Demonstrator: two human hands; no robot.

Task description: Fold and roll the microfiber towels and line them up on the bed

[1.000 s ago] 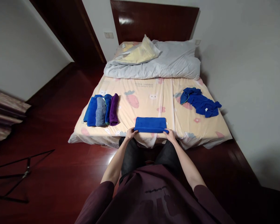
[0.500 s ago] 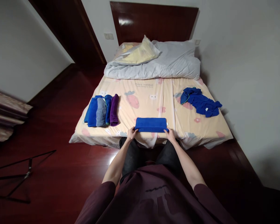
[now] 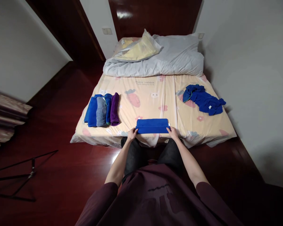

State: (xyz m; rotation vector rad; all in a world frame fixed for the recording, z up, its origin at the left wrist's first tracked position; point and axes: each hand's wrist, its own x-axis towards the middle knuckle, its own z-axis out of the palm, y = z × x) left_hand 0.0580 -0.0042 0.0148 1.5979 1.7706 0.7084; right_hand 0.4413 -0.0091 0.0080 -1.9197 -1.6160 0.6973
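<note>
A blue towel [image 3: 152, 126] lies at the near edge of the bed, folded into a long flat strip with its front part turned over. My left hand [image 3: 132, 134] pinches its left end, and my right hand [image 3: 172, 132] pinches the right end, close to a small white tag. To the left, several folded or rolled towels [image 3: 101, 110] in blue, grey and purple lie side by side. Over on the right is a crumpled heap of blue towels [image 3: 204, 99], one with a green edge and one with a white tag.
The bed [image 3: 146, 94] has a pale yellow sheet with strawberry prints. A bunched grey-white quilt [image 3: 179, 59] and a yellow cloth [image 3: 141, 50] lie before the headboard [image 3: 155, 18]. Thin black stand legs [image 3: 30, 174] rest on the floor at left, near a striped curtain [image 3: 7, 119].
The towel's front part has been turned further over onto the strip, and both hands have moved up slightly with it. The view has tilted a little downward.
</note>
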